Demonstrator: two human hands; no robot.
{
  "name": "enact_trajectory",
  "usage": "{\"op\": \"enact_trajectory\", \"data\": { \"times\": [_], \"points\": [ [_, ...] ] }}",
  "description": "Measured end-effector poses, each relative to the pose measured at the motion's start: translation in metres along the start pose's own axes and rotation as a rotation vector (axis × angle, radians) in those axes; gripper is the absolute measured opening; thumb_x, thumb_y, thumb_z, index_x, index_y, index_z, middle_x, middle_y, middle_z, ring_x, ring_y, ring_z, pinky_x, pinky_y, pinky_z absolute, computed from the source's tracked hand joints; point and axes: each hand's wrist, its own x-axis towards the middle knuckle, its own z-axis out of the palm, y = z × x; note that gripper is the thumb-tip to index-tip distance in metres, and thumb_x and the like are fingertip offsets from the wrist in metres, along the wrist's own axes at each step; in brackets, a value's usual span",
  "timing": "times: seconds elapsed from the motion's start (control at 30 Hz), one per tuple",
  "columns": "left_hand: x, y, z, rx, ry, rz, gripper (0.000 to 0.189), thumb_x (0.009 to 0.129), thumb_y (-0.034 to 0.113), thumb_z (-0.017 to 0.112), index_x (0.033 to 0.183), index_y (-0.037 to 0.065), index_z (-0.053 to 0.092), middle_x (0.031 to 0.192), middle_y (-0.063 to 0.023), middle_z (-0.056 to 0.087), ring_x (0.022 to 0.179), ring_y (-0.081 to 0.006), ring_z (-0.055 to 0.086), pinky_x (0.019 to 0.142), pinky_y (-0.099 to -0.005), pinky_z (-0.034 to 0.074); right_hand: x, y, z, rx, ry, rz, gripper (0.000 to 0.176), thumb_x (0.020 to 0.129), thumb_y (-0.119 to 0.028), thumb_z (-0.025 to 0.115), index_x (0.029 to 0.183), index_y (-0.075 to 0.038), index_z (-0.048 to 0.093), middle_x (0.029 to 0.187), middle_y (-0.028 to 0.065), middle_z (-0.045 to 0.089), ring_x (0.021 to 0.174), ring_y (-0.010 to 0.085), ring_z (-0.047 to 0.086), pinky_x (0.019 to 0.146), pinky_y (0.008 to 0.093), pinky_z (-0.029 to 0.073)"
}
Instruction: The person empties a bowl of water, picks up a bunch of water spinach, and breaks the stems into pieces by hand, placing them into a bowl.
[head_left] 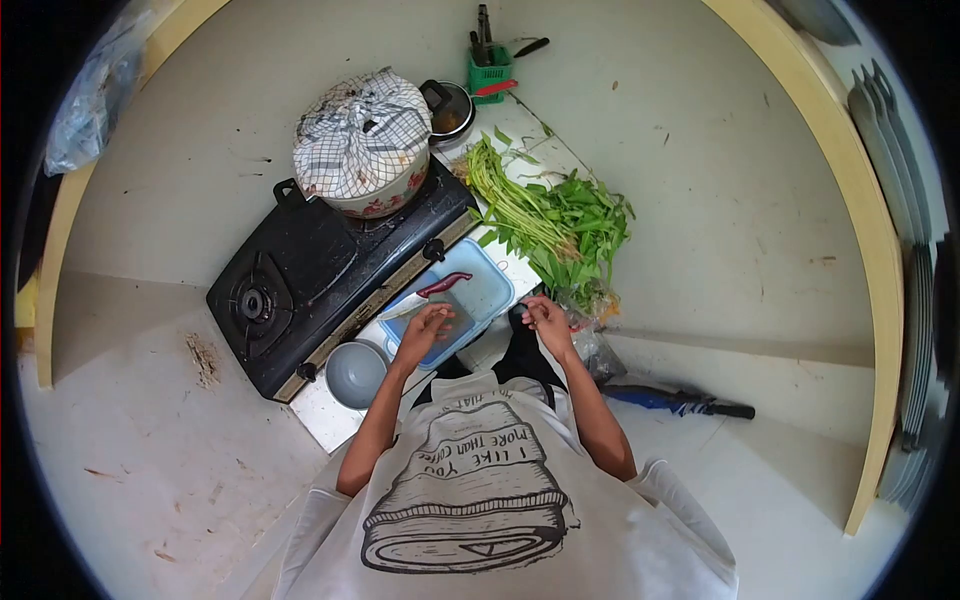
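My left hand hovers over the near left part of a light blue plastic tray, its fingers loosely bent and apart, holding nothing I can see. Just beyond its fingertips a knife with a dark red handle lies across the tray, the blade pointing to the lower left. My right hand is off the tray's right corner, fingers half curled and apart, with nothing visible in them. Close beyond it lies a bunch of leafy greens with long pale stems. A clear plastic bag is beside that hand.
A black two-burner stove stands on the left, bearing a pot wrapped in a checked cloth. Near me is a grey bowl. Behind are a small lidded pan and a green utensil basket. A folded umbrella lies right.
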Motion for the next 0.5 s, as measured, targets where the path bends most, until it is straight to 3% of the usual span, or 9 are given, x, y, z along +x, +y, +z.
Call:
{"op": "enact_trajectory", "data": {
  "times": [0.07, 0.17, 0.3, 0.33, 0.43, 0.5],
  "points": [
    [0.011, 0.001, 0.003, -0.055, 0.033, 0.026, 0.038, 0.107, 0.038, 0.053, 0.133, 0.011, 0.059, 0.123, -0.0046, 0.067, 0.1, -0.0149, 0.064, 0.087, -0.031, 0.053, 0.028, 0.011, -0.007, -0.084, -0.002, -0.108, 0.021, 0.103, -0.013, 0.054, 0.117, -0.003, 0.067, 0.091, 0.0049, 0.071, 0.082, 0.012, 0.067, 0.073, 0.0264, 0.052],
    [0.024, 0.017, 0.016, -0.105, 0.092, 0.006, 0.038, 0.107, 0.038, 0.053, 0.133, 0.011, 0.059, 0.122, -0.0043, 0.068, 0.1, -0.0149, 0.064, 0.087, -0.0308, 0.053, 0.057, -0.028, -0.021, -0.435, 0.059, -0.251, 0.019, 0.099, -0.009, 0.057, 0.112, -0.001, 0.068, 0.092, 0.0081, 0.072, 0.081, 0.0147, 0.067, 0.074, 0.0302, 0.053],
    [0.048, 0.033, 0.04, -0.149, 0.087, -0.003, 0.036, 0.107, 0.037, 0.053, 0.132, 0.011, 0.059, 0.121, -0.0037, 0.068, 0.099, -0.0148, 0.064, 0.086, -0.0305, 0.053, 0.11, -0.058, -0.043, -0.608, 0.146, -0.489, 0.018, 0.096, -0.007, 0.058, 0.109, 0.001, 0.069, 0.095, 0.0157, 0.072, 0.082, 0.0265, 0.069, 0.077, 0.0362, 0.054],
    [0.053, 0.036, 0.046, -0.147, 0.086, -0.005, 0.036, 0.107, 0.036, 0.053, 0.132, 0.011, 0.059, 0.121, -0.0037, 0.068, 0.099, -0.0147, 0.063, 0.087, -0.0306, 0.053, 0.121, -0.062, -0.047, -0.614, 0.161, -0.509, 0.019, 0.095, -0.008, 0.059, 0.109, 0.002, 0.068, 0.097, 0.0189, 0.069, 0.082, 0.0319, 0.069, 0.077, 0.0393, 0.055],
    [0.07, 0.043, 0.061, -0.144, 0.092, 0.011, 0.036, 0.107, 0.036, 0.052, 0.132, 0.01, 0.06, 0.12, -0.0039, 0.069, 0.099, -0.0148, 0.063, 0.087, -0.0308, 0.053, 0.142, -0.068, -0.053, -0.627, 0.227, -0.55, 0.019, 0.095, -0.008, 0.059, 0.108, 0.002, 0.068, 0.1, 0.0194, 0.067, 0.082, 0.0338, 0.068, 0.078, 0.0416, 0.054],
    [0.076, 0.045, 0.07, -0.152, 0.104, 0.029, 0.036, 0.108, 0.035, 0.052, 0.131, 0.01, 0.06, 0.12, -0.0041, 0.068, 0.099, -0.0149, 0.063, 0.087, -0.031, 0.053, 0.144, -0.075, -0.059, -0.648, 0.226, -0.46, 0.02, 0.094, -0.009, 0.057, 0.109, 0.001, 0.066, 0.103, 0.0215, 0.066, 0.093, 0.0408, 0.065, 0.083, 0.0474, 0.052]
  ]
}}
